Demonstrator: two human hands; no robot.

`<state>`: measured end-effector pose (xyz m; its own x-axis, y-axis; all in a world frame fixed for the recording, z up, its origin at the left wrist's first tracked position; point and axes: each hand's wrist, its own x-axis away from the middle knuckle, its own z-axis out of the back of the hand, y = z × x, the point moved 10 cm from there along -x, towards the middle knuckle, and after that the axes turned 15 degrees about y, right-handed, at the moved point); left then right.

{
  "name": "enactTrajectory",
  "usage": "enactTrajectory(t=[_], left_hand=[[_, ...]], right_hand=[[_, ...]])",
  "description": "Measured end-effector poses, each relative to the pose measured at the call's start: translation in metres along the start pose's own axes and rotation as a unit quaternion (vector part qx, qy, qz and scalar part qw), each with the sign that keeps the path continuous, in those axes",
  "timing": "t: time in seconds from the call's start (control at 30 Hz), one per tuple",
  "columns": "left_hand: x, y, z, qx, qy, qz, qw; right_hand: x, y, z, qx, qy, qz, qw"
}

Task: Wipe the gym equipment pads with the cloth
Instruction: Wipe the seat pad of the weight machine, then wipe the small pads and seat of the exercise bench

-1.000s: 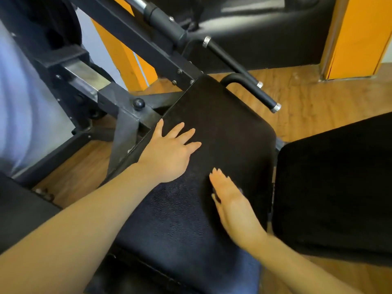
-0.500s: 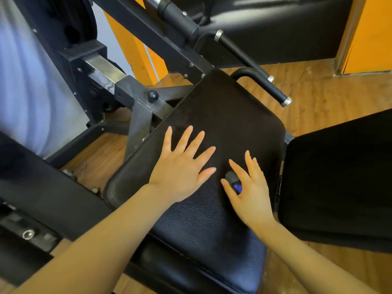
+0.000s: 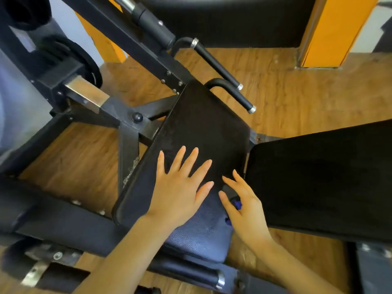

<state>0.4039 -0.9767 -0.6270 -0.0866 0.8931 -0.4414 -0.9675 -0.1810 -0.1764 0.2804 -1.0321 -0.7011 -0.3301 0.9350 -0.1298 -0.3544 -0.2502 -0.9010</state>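
A black textured seat pad (image 3: pixel 203 128) of a gym machine fills the middle of the view. My left hand (image 3: pixel 180 187) lies flat on it with the fingers spread. My right hand (image 3: pixel 244 206) rests beside it near the pad's right edge, fingers straight, pressing a small dark blue cloth (image 3: pixel 237 203) against the pad. Only a sliver of the cloth shows under the palm. A second black pad (image 3: pixel 324 179) sits just to the right, separated by a narrow gap.
The machine's black steel frame (image 3: pixel 127 132) and a round knob (image 3: pixel 137 117) stand left of the pad. Two black handle bars (image 3: pixel 229 90) jut out behind it. Wooden floor (image 3: pixel 297 98) and an orange column (image 3: pixel 335 32) lie beyond.
Both hands have slid toward the near right part of the pad. My right hand turned palm-down over the cloth with its fingers spread. The view has pulled back and up.
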Motion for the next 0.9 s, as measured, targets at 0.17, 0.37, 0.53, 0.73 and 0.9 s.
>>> enactTrajectory(t=[0.17, 0.37, 0.53, 0.73, 0.9], left_hand=[[-0.044, 0.026, 0.131, 0.033, -0.025, -0.017, 0.999], [-0.119, 0.047, 0.328, 0.084, -0.026, 0.005, 0.996], [-0.175, 0.066, 0.442, 0.150, -0.009, 0.007, 0.989], [-0.220, 0.120, 0.527, 0.181, 0.032, -0.073, 0.980], [-0.227, 0.186, 0.575, 0.201, 0.044, -0.126, 0.971]], right_hand=[[0.021, -0.119, 0.093, 0.010, -0.015, -0.064, 0.998], [0.027, -0.305, 0.235, 0.080, -0.031, -0.036, 0.996], [0.029, -0.407, 0.338, 0.132, 0.020, 0.000, 0.991], [0.055, -0.449, 0.435, 0.160, 0.119, 0.001, 0.980], [0.083, -0.451, 0.507, 0.182, 0.170, -0.024, 0.968]])
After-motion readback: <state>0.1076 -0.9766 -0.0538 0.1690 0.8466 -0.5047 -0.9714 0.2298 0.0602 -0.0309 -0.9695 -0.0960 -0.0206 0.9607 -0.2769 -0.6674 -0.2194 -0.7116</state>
